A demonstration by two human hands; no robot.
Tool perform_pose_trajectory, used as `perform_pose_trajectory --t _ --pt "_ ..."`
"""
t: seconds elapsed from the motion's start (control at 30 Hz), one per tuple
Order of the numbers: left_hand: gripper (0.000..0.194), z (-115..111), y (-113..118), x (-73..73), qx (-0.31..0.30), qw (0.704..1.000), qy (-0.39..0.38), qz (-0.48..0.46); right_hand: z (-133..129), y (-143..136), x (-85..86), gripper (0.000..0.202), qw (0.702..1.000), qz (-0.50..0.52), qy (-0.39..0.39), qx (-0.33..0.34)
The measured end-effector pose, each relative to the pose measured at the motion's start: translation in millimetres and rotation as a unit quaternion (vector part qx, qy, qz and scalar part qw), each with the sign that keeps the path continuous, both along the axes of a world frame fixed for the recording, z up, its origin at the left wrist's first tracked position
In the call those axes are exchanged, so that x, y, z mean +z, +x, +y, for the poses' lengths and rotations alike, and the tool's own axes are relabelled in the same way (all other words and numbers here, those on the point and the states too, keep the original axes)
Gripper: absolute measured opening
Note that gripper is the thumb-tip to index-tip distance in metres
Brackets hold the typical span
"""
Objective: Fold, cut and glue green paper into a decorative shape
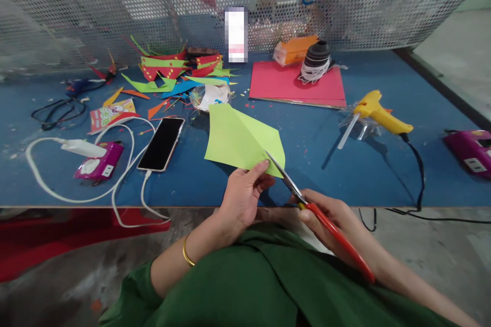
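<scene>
Head view: green paper point(233, 139) over blue table point(314, 161), short of its near edge, pinched by left hand point(243, 191); scissors point(330, 230) gripped in right hand point(340, 213), blades point(286, 177) at paper's lower-right edge; gaps to phone point(161, 143) leftward, glue gun point(378, 111) rightward.

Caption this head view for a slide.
At a blue table, left hand holds green paper, right hand holds red-handled scissors against it.
</scene>
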State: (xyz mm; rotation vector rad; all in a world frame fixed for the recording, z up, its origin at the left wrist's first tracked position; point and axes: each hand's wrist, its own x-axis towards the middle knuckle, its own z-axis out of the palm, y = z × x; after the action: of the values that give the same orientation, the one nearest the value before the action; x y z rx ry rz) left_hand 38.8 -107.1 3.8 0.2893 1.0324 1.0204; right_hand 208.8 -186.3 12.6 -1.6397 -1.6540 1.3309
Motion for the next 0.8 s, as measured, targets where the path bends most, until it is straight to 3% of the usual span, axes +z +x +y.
perform_pose_trajectory --t 0.43,0.67,0.8 --pt "0.019 0.9 -2.8 -0.1 -0.004 1.0 0.0 -0.017 0.4 -3.5 -8.9 0.043 0.999 -0.005 0.032 -0.015" --pt "0.02 11.9 -7.6 0.5 0.071 0.99 -0.06 -0.102 0.6 -4.2 -8.3 0.042 0.999 -0.02 0.048 -0.018" --pt "0.013 19.7 -7.9 3.1 0.084 0.985 -0.098 -0.118 1.2 -5.5 -10.1 0.046 0.998 -0.02 0.052 -0.025"
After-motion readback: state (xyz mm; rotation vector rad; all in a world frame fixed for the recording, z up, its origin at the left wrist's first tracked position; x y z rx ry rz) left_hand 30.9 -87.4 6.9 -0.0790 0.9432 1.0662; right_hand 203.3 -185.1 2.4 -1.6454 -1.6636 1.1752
